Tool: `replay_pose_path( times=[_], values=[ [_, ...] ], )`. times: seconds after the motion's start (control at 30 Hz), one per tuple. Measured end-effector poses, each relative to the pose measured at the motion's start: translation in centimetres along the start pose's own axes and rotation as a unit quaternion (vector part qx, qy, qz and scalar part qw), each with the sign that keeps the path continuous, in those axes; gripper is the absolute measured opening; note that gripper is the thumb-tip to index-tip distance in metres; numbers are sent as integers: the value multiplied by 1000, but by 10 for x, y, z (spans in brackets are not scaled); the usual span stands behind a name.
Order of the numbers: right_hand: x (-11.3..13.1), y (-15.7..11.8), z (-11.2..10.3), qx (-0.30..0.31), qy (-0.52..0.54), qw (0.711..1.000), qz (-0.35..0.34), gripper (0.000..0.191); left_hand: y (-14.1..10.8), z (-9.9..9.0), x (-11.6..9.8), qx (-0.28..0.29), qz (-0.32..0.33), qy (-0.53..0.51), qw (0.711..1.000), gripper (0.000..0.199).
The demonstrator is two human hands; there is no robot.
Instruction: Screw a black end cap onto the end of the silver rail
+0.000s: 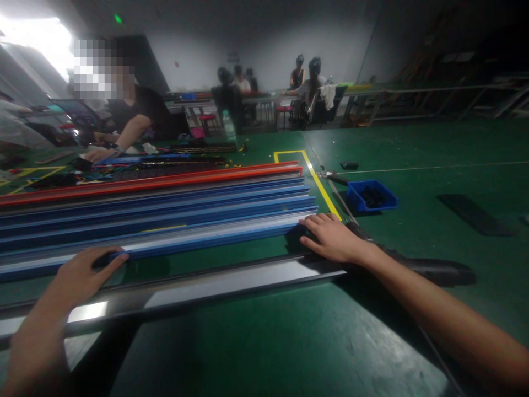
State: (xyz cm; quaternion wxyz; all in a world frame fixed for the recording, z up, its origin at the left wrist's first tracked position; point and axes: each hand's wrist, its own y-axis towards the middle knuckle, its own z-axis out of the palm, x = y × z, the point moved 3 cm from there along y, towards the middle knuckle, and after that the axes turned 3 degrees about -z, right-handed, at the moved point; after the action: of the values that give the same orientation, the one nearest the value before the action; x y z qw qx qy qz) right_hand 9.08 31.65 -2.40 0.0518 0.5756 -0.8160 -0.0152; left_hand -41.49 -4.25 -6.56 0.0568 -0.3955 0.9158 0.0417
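Observation:
Long blue metal profiles (215, 216) lie side by side on the green table, with a red profile (165, 182) behind them. My left hand (80, 273) is closed round the near edge of the closest blue profile, its thumb on the near side. At that profile's right end, my right hand (333, 238) rests with fingers over the edge and the thumb bent below. The fingertips of both hands are partly hidden. Nearer to me, a black profile with a silvery face (231, 284) runs across the table beneath both forearms.
A blue bin (372, 197) with black pieces stands right of the profiles, near pliers (333, 176) and a small black object (349, 165). A dark flat plate (475, 214) lies further right. Across the table a person (140, 116) works among wires; a bottle (228, 127) stands nearby.

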Motion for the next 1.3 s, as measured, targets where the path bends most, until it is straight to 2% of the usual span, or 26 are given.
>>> replay_pose_path(
  times=[0.53, 0.8, 1.07, 1.3],
  values=[
    [3, -1, 1, -23, -8, 1000, -13, 39, 0, -4, 6, 12, -26, 27, 999, 68],
    [9, 0, -3, -20, -9, 999, -27, 29, -3, -10, -4, 28, -63, 49, 996, 68],
    [11, 0, -5, -18, -18, 999, -35, 31, -6, -14, -10, 59, -85, 66, 992, 74],
    [13, 1, -6, -21, -13, 999, -30, 34, -6, -13, -4, 37, -82, 78, 993, 75]
  ],
)
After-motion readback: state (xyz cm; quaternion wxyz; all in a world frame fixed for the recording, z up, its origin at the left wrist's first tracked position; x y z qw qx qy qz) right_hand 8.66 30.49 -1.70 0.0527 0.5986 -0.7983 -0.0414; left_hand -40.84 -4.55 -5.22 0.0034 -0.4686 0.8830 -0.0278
